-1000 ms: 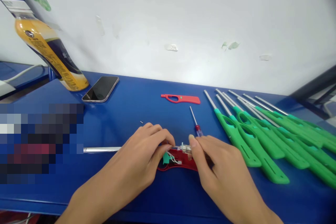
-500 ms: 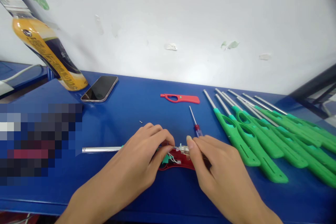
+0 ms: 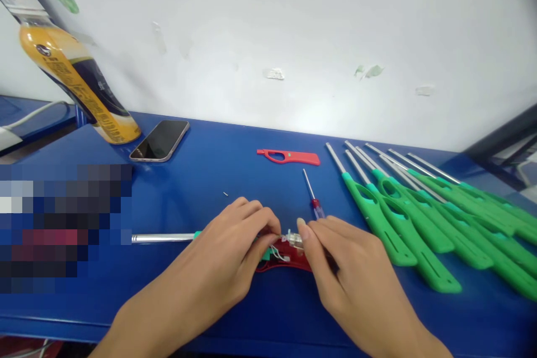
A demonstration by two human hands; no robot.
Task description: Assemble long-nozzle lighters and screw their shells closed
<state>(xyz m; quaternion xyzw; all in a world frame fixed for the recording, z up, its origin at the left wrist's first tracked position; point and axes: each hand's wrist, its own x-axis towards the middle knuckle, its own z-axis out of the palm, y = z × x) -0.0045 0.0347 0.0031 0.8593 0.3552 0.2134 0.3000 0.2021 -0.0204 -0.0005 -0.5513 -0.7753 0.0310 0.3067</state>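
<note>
A red lighter half-shell (image 3: 300,257) lies open between my hands, with white wires and a teal part inside. Its silver tube (image 3: 163,238) points left. My left hand (image 3: 229,246) pinches at the wire end over the shell; what its fingertips hold is too small to make out. Thumb and fingers of my right hand (image 3: 348,263) close on a clear component (image 3: 295,239) at the shell's right part. Just above my right hand lies a screwdriver (image 3: 315,201), its handle partly hidden.
Several green lighters (image 3: 403,207) with silver tubes lie at the right. A red shell half (image 3: 293,157) rests near the wall. A phone (image 3: 160,141) and a yellow bottle (image 3: 79,75) are at the back left. A small pin (image 3: 225,194) lies above my left hand.
</note>
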